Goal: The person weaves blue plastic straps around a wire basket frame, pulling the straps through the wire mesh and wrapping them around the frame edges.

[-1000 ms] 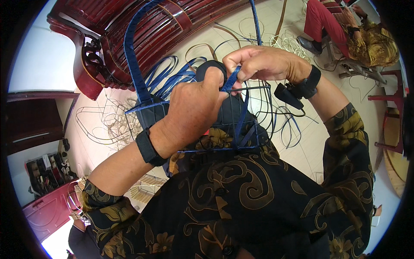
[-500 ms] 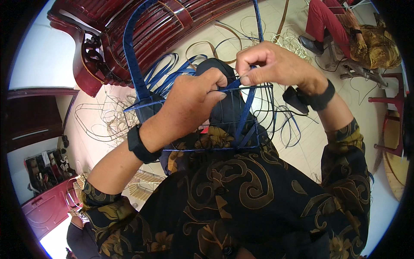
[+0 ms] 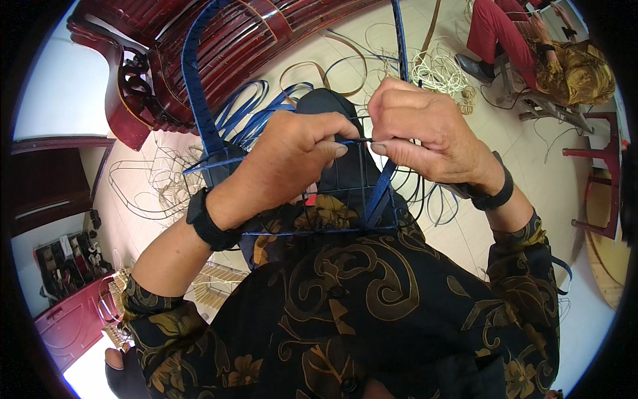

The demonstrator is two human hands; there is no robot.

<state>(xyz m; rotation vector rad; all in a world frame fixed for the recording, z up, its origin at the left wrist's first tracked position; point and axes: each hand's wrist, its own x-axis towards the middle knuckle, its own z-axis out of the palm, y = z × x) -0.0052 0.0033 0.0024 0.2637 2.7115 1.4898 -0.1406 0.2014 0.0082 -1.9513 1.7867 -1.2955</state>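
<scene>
On my lap rests a wire basket frame (image 3: 312,232), its edges partly wrapped in blue strip. A tall handle wrapped in blue (image 3: 193,80) arches up from it. My left hand (image 3: 282,149) is closed in a pinch at the frame's far rim, thumb and forefinger on a dark blue strip (image 3: 355,139). Just to its right, my right hand (image 3: 428,130) pinches the same strip, with only a short gap between the two sets of fingertips. Another blue strip (image 3: 379,196) slants down the frame's right side. My fingers hide much of the rim.
Loops of loose blue strip (image 3: 249,110) lie on the floor beyond my knees. A carved red wooden bench (image 3: 232,40) stands behind them. Tangled pale cord (image 3: 442,70) lies far right, near another person in red trousers (image 3: 495,33). Loose wire (image 3: 166,179) lies at left.
My right hand has come down from above the rim and turned, its fingertips now level with the left ones. My left hand has stayed nearly in place.
</scene>
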